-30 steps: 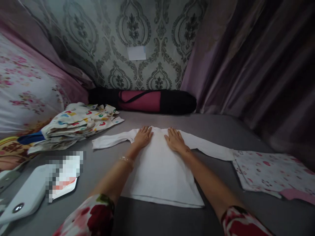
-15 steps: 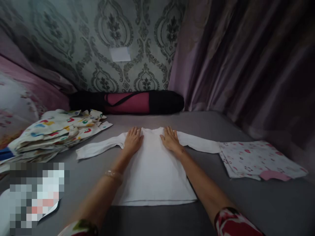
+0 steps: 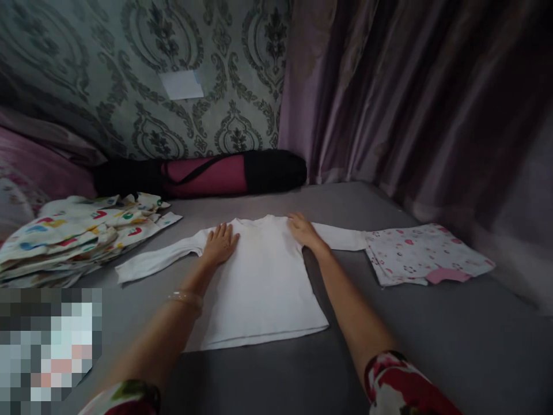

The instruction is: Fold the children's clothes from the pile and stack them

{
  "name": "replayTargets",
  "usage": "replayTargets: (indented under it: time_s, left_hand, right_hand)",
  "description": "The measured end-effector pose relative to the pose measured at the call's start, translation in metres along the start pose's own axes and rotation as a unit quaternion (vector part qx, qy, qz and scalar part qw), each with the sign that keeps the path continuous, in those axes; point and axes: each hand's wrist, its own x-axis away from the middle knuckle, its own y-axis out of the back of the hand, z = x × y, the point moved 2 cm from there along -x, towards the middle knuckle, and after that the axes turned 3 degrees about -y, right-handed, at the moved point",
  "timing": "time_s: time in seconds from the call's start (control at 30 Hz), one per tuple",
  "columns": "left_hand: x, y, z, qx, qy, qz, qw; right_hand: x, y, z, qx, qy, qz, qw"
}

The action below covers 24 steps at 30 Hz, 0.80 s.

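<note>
Room light: the scene is sitting in dim, cool light
Curtain [image 3: 389,104]: its folds are catching a faint sheen — the far right is sinking into near-black
White shirt [image 3: 263,276]: it is showing brightest
Grey surface [image 3: 259,386]: soft shadow is darkening it below the hem
Left forearm [image 3: 151,340]: it is blurring
Lower-left corner: coarse pixel blocks are masking detail
Wallpaper [image 3: 220,63]: its pattern is stretching toward the left edge
</note>
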Motion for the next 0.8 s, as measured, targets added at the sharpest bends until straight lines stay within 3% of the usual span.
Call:
replayTargets:
  time_s: [0.13,0.2,0.33,0.43,0.53,0.8]
  left_hand:
    - [-0.001,0.012,-0.017,0.027,-0.027,-0.061,0.997]
    - [-0.005,0.020,-0.039,0.077,-0.084,-0.104,0.988]
    - [-0.018,0.024,-0.099,0.195,-0.230,-0.108,0.947]
    - [-0.028,0.015,-0.139,0.228,-0.286,-0.105,0.925]
    - [-0.036,0.002,-0.163,0.228,-0.288,-0.107,0.924]
    - [-0.050,-0.021,-0.171,0.185,-0.253,-0.045,0.948]
  right_hand:
    - [0.012,0.047,-0.062,0.072,-0.143,-0.024,0.987]
    - [0.020,0.064,-0.091,0.122,-0.224,-0.023,0.967]
    - [0.031,0.078,-0.127,0.171,-0.324,-0.007,0.930]
    - [0.035,0.080,-0.140,0.176,-0.363,0.004,0.915]
    - [0.035,0.082,-0.145,0.168,-0.363,0.005,0.917]
    - [0.035,0.087,-0.145,0.121,-0.349,-0.032,0.929]
